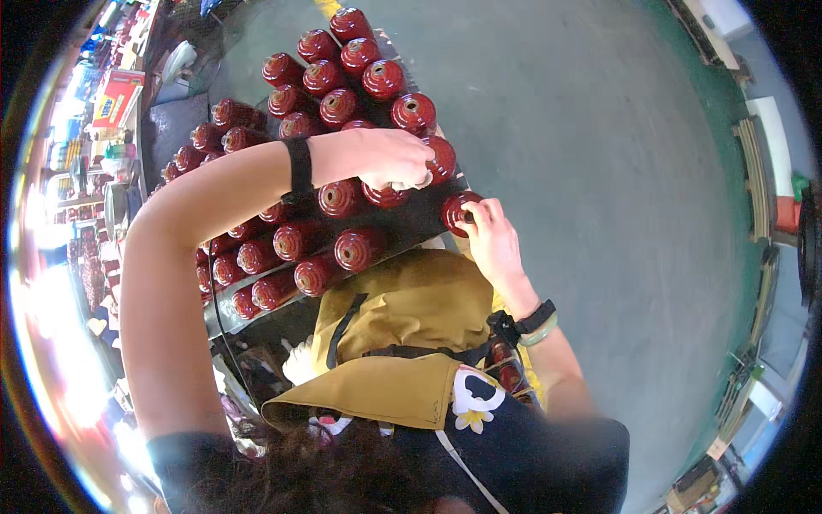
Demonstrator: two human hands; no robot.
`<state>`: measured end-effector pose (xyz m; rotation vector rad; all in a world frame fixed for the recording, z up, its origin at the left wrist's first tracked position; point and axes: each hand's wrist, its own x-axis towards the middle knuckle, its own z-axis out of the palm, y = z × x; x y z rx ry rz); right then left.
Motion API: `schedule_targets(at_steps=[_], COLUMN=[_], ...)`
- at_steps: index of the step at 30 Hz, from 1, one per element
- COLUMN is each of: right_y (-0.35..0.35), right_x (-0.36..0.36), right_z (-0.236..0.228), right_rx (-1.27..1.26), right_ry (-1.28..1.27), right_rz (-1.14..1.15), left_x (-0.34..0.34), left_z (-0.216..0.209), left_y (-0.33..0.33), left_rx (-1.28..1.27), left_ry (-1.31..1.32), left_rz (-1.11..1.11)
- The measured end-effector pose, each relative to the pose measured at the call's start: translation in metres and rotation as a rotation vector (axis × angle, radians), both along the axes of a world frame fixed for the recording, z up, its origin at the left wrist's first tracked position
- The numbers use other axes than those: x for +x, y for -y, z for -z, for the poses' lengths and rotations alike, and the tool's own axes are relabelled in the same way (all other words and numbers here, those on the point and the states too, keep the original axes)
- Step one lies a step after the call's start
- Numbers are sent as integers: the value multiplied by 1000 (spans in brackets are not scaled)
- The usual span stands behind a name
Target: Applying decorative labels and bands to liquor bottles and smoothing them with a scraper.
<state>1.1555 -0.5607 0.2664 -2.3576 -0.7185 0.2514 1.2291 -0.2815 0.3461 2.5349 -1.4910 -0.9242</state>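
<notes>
Rows of glossy dark-red, ribbed insulators, each with a small hole in its top, stand on a dark table. My left hand reaches across them with its fingers curled closed against a red insulator near the right edge. A small whitish bit shows under those fingers, too little to name. At the table's right corner my right hand grips another insulator, its thumb and fingers at the top around the hole. That insulator stands a little apart from the rows.
A mustard-yellow apron covers my lap against the table's near edge. A thin black cable hangs at the table's left. Beyond, at the far left, are a red-and-yellow box and cluttered shelves. Grey-green floor stretches to the right.
</notes>
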Motion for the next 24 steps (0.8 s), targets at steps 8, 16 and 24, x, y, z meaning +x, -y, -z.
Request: schedule_targets(at_steps=[8,16,24], right_y=[-10,-24,-16], right_x=[4,8,7], right_z=[6,1,-7], right_rx=[4,-29,103], right_ry=[-8,-27,24], right_rz=[-12,-27,-80], left_x=[-8,-12,-44], left_z=[33,46,26], left_y=[-10,-18,3], left_rx=[-12,-93,-228], left_ry=[53,174,533], left_rz=[33,29,-58])
